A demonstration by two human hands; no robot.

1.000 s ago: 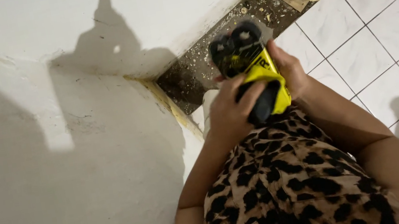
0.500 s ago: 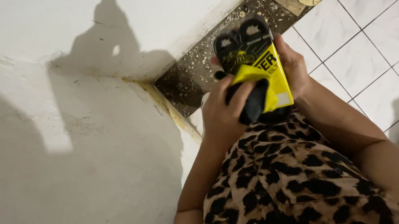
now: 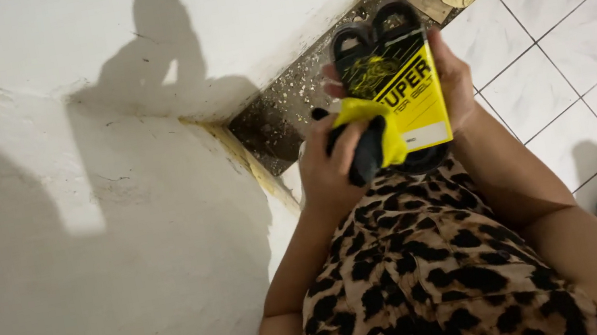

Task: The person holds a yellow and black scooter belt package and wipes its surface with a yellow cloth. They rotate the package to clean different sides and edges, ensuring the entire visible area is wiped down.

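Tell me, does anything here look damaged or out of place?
Yes. The floor strip along the white wall is bare, gritty and strewn with debris where the white tiles stop. In the hands, the yellow card sleeve around the black belt is bent and crumpled under the left hand; the right hand steadies it.

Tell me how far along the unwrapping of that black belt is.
Done: the yellow sleeve's lower left corner is peeled up. In hand: the left hand grips that flap and the black belt; the right hand steadies the pack's edge. Left: the sleeve is not yet off, with the loops showing only above it.
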